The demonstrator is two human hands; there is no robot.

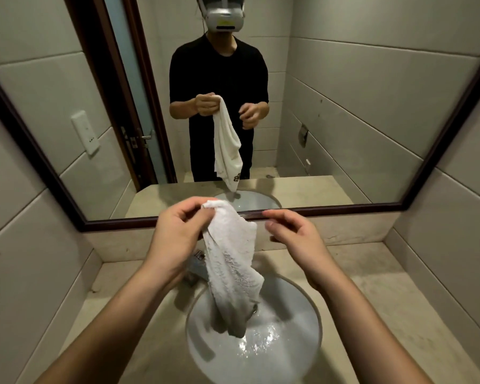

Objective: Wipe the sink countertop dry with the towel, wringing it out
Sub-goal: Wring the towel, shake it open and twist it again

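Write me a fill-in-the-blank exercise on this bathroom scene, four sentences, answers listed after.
1. The white towel is gripped at its top corner by the ____ hand.
2. The right hand holds ____.
3. The towel's lower end hangs down over the ____, not over the countertop.
4. The towel's lowest part looks ____ than its top, as if wet.

Missing words: left; nothing; sink; darker
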